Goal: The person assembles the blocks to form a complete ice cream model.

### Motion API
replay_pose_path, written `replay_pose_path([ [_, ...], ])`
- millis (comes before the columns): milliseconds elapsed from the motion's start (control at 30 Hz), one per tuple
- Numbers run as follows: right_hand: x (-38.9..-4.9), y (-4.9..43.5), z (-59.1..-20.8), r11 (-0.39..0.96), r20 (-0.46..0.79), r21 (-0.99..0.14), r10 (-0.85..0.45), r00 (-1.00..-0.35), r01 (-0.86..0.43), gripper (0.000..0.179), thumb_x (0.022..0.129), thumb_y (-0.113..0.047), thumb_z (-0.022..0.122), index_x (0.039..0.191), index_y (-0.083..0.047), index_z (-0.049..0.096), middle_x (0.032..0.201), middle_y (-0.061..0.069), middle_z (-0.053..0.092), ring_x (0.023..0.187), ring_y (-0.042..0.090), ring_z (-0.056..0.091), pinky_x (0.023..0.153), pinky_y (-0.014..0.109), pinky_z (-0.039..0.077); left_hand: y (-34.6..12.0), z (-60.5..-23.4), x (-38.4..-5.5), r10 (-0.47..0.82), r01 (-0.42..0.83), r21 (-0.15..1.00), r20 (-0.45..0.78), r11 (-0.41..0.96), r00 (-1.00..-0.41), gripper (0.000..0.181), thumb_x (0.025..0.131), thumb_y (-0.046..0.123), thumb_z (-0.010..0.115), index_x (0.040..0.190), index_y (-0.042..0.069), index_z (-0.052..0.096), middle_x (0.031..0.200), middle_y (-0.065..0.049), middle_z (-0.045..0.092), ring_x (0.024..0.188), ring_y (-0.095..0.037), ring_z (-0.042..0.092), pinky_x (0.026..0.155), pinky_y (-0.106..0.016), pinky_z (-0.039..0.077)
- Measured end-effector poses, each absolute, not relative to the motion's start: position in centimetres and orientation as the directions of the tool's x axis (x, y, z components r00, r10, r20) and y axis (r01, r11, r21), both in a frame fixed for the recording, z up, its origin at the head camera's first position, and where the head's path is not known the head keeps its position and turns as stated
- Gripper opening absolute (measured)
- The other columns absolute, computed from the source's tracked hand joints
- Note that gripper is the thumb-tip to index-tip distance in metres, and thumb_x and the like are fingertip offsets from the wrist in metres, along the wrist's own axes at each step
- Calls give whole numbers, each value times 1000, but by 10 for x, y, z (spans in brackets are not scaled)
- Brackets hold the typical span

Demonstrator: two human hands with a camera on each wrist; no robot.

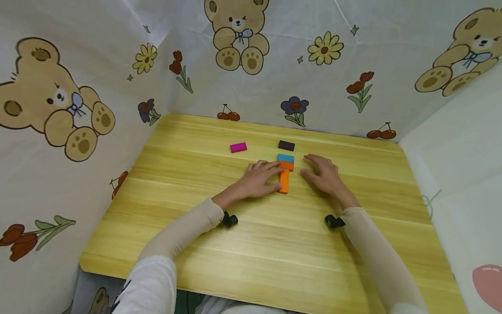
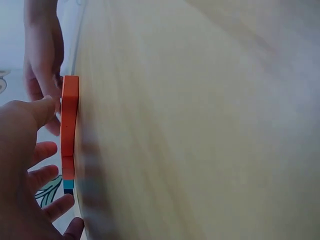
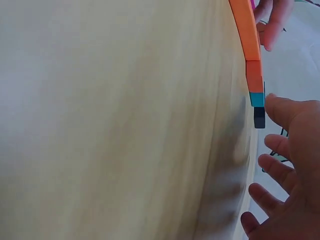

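Note:
A light orange block (image 1: pixel 284 183) lies lengthwise on the table, its far end against a darker orange block (image 1: pixel 288 166) laid crosswise. Directly behind that is a blue block (image 1: pixel 286 157), also crosswise. My left hand (image 1: pixel 256 179) is at their left side, fingers spread, with the thumb tip at the near end of the light orange block and the index fingertip over the darker orange one. To the right of the blocks, my right hand (image 1: pixel 324 174) hovers with its fingers apart and nothing in it; the right wrist view shows its spread fingers (image 3: pixel 277 170).
A black block (image 1: pixel 286 145) lies a little behind the blue one, and a magenta block (image 1: pixel 238 147) is off to the left. The wooden table (image 1: pixel 274 257) meets a cloth wall (image 1: pixel 274 87) printed with bears and flowers. Dark wrist devices (image 1: pixel 334 221) sit under both forearms.

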State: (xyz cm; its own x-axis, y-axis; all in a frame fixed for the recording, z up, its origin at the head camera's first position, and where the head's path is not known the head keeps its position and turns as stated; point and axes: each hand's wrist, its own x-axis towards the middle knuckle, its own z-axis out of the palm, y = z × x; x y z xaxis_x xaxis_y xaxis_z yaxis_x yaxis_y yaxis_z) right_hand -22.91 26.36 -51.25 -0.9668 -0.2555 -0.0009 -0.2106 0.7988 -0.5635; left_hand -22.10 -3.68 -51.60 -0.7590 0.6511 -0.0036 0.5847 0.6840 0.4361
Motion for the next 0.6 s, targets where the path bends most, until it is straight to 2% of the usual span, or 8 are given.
replay_pose_path([
  [133,-244,252,-514,763,44,-609,-242,-969,-218,52,111,-39,58,158,-16,53,168,16,47,154,49,36,120,75,16,-34,-517,-223,630,573,412,-5,709,-777,70,108,65,51,170,36,35,181,7,27,157,-30,34,115,-54,33],
  [367,-268,235,-525,679,112,-703,-186,-976,-210,43,112,-33,60,149,-13,63,157,18,60,145,45,50,125,75,12,-31,-517,-225,603,535,410,-49,739,-796,75,104,69,55,169,38,35,180,9,27,154,-28,35,107,-49,32],
  [600,-285,232,-530,690,122,-704,-119,-985,-170,42,109,-32,64,149,-17,64,159,17,59,138,46,51,120,73,16,-26,-512,-227,606,530,438,-43,726,-794,76,102,68,59,168,37,38,179,7,30,153,-29,37,107,-51,32],
])
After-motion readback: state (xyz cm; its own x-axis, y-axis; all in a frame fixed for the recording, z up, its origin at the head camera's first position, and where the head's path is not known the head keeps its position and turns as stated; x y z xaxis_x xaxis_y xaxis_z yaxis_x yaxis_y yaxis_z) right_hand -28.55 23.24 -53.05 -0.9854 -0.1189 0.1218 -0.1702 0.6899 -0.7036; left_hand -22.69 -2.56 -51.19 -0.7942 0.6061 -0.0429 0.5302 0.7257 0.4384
